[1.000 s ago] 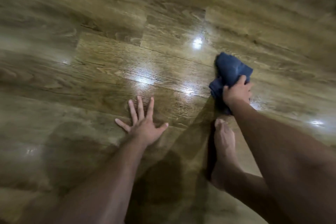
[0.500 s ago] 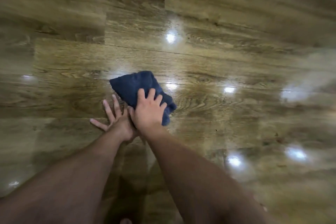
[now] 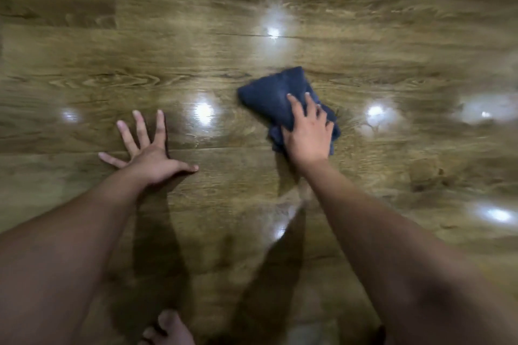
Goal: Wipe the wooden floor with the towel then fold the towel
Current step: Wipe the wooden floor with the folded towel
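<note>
Nearest the viewer, at the bottom edge, the toes of a bare foot (image 3: 168,328) show on the glossy wooden floor (image 3: 364,182), which fills the whole view. Two bare forearms reach away from the viewer.

A little farther, on the left, the left hand (image 3: 151,151) lies flat on the boards with fingers spread wide, holding nothing; it looks like a brace for the person's weight.

To the right and slightly farther, the right hand (image 3: 307,134) presses down on a bunched dark blue towel (image 3: 273,92). Its fingers lie mostly straight across the cloth's near right part, while the rest of the towel pokes out to the far left of the hand. The two hands are well apart. Bright lamp reflections dot the boards around them.

The wiping step seems to be under way, with folding not yet begun. To wipe well, a flat palm, even pressure and overlapping strokes along the boards should help, with the towel kept from bunching further.
</note>
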### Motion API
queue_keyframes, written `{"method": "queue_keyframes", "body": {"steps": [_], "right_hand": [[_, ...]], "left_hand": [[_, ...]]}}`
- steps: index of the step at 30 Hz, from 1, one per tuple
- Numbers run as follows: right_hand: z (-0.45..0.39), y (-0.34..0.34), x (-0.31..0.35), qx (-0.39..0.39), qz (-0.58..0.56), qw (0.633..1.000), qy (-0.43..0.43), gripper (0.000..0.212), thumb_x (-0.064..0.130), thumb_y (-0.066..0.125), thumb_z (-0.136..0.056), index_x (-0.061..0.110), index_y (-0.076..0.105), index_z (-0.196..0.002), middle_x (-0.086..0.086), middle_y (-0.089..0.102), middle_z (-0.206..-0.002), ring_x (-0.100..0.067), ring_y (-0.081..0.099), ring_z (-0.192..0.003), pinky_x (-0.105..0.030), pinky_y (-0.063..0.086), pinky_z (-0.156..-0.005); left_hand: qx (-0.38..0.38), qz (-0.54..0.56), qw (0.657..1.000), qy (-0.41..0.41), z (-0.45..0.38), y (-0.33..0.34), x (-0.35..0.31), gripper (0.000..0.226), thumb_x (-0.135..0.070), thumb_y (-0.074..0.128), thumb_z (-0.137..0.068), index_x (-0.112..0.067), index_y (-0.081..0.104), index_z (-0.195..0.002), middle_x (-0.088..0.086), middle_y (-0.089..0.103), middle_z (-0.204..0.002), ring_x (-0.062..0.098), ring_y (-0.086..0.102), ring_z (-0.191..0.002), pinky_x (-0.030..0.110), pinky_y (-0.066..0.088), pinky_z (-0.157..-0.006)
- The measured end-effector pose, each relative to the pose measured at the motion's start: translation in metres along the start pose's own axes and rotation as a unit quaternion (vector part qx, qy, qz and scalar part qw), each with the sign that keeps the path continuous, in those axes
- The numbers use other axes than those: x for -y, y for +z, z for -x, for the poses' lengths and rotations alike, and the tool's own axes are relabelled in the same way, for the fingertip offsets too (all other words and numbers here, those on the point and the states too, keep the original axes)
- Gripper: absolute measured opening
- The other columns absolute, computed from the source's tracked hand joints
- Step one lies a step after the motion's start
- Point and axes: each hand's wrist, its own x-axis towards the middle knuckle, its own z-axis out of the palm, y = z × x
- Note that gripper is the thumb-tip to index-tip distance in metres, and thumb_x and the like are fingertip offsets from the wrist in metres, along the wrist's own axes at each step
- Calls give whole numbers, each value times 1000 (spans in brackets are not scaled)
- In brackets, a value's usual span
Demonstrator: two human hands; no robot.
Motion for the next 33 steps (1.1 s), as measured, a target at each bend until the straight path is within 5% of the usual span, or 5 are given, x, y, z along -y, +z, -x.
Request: {"method": "queue_keyframes", "body": {"steps": [7, 13, 19, 23, 33], "right_hand": [[3, -32, -195, -79, -19, 968, 236, 62, 50, 53, -91, 30, 34, -147, -15, 38, -150, -48, 42, -128, -60, 32, -107], [19, -25, -160, -120, -41, 957, 260, 55, 44, 55, -89, 29, 41, -140, -13, 41, -148, -46, 44, -122, -62, 37, -96], [139, 14, -5, -10, -18, 999, 42, 71, 41, 74, -74, 35, 49, -140, -10, 41, -153, -44, 44, -132, -58, 39, -99], [207, 42, 58, 67, -34, 979, -191, 48, 38, 40, -93, 41, 50, -140, -5, 41, -156, -40, 45, -137, -55, 39, -108], [122, -13, -167, 62, 49, 979, -189, 72, 48, 66, -83, 30, 43, -149, -11, 37, -159, -40, 45, -133, -50, 38, -98]], "left_hand": [[-83, -8, 996, -33, 2, 17, -16, 112, -80, 53, -74, -49, -24, -149, -9, -42, -156, 24, -37, -144, 78, -14, -105], [-197, 26, 972, 125, 21, 55, -114, 84, -90, 27, -77, -47, 28, -149, -2, 17, -165, 20, 6, -153, 71, -11, -109], [-214, 117, 970, 1, 17, 57, -174, 66, -74, 28, -91, -35, 45, -142, 5, 35, -154, 28, 23, -148, 75, 0, -111], [-228, 141, 963, 4, 17, 48, -184, 59, -66, 38, -93, -30, 45, -139, 6, 40, -150, 30, 32, -143, 72, 3, -113], [-241, 137, 947, 160, 52, 110, -218, 38, -47, 48, -98, -30, 51, -132, 3, 48, -142, 26, 41, -136, 59, 22, -109]]}}
